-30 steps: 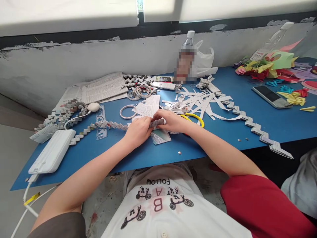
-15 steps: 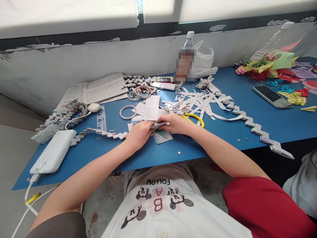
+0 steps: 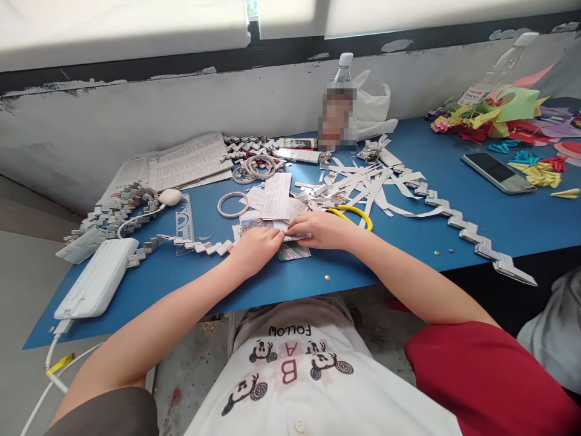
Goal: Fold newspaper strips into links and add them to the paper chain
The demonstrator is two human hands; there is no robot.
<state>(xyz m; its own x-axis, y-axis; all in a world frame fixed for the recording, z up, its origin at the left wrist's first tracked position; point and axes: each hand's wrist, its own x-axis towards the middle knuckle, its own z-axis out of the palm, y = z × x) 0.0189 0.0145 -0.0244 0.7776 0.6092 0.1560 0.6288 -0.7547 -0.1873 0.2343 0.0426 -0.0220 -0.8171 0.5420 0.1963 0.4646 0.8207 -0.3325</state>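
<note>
Both hands are held together low on the blue worktop: left hand and right hand are pinched on a folded newspaper strip, pressed flat at mid-worktop. Yellow-handled scissors lie just behind the right hand; a folded paper chain lies left.

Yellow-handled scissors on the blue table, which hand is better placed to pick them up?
Right. The right hand lies beside the yellow-handled scissors; the left hand sits farther away, across the folded paper strip both hands pinch.
</note>
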